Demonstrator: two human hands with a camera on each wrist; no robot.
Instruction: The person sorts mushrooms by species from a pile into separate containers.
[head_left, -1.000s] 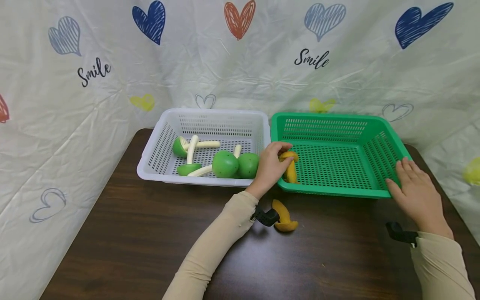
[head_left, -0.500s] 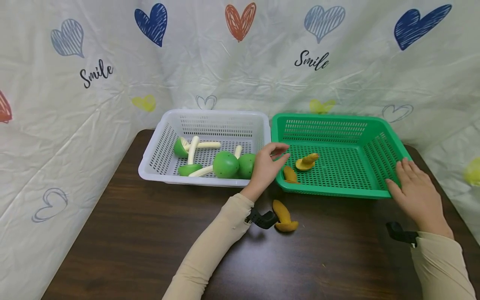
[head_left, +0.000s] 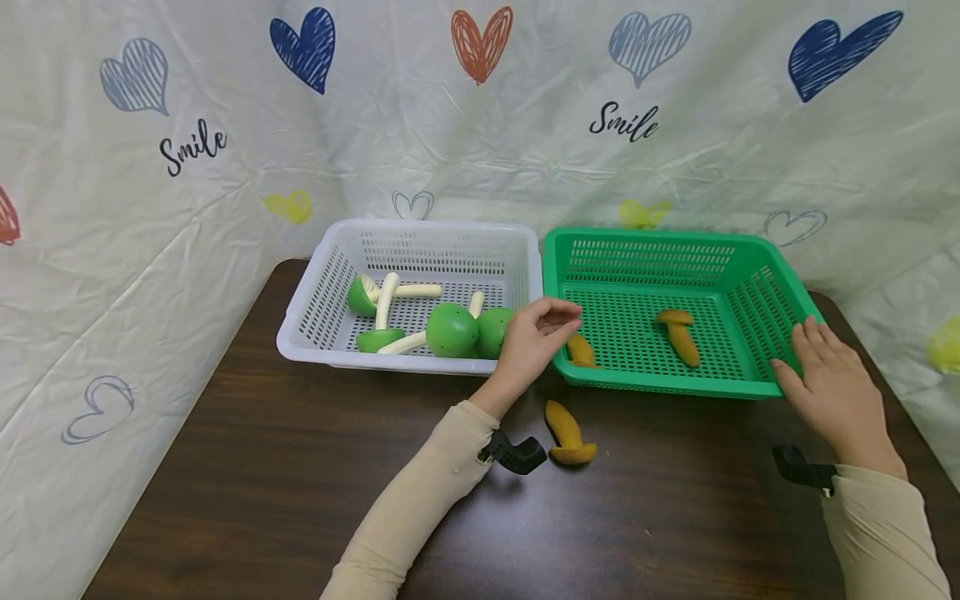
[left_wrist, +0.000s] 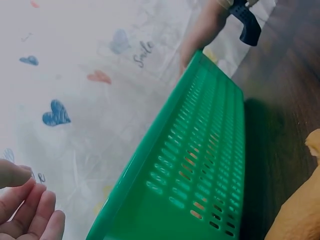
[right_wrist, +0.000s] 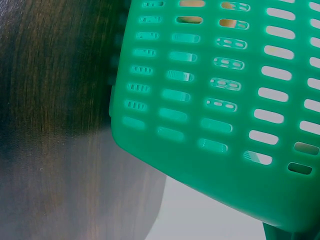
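Note:
My left hand (head_left: 534, 346) hovers over the meeting edges of the two baskets, fingers loosely bent and holding nothing; its fingertips (left_wrist: 39, 202) show in the left wrist view beside the green rim. Flat fingers of my right hand (head_left: 842, 392) rest on the right rim of the green basket (head_left: 675, 385). Inside that basket lie a yellow-brown toy mushroom (head_left: 681, 337) towards the right and another mushroom (head_left: 580, 350) in the near left corner, partly hidden. A third yellow-brown mushroom (head_left: 567, 433) lies on the table in front, near my left wrist.
The white basket (head_left: 408, 364) stands left of the green one, with several green-capped toy mushrooms (head_left: 452, 329) in it. Both are on a dark wooden table (head_left: 300, 483). Behind the table hangs a pale sheet (head_left: 480, 133) printed with hearts.
My left hand let go of a yellow-brown mushroom in the green basket; it travelled right across the basket floor and lies near the right side. My left hand drew slightly back. The right hand stayed.

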